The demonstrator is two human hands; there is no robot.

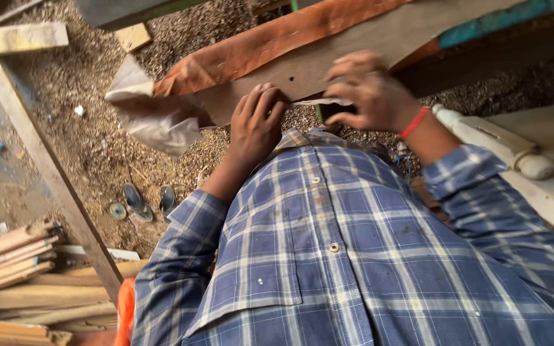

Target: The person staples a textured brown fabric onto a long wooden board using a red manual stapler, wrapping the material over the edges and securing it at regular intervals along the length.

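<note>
**Entry: two hands at a plank edge, woodshop floor**

Item in hand: a slim pale blade or strip, bridging both hands just below the grey-brown plank. Whether it touches the plank cannot be told.

Left hand: fingers curled together, tips pinching the strip's near end.

Right hand: closed over the other end, with a dark green handle-like piece under the palm; a red thread circles the wrist.

Risks, judged: fingertips sit on the strip itself, so a slip along it could nick them; the plank, lying aslant, could shift under pressure.

Containers: none certain. A crumpled pale sack or paper lies at the plank's left end, contents not visible.

Surroundings: shavings-strewn floor, a pair of sandals, stacked timber lengths.
</note>
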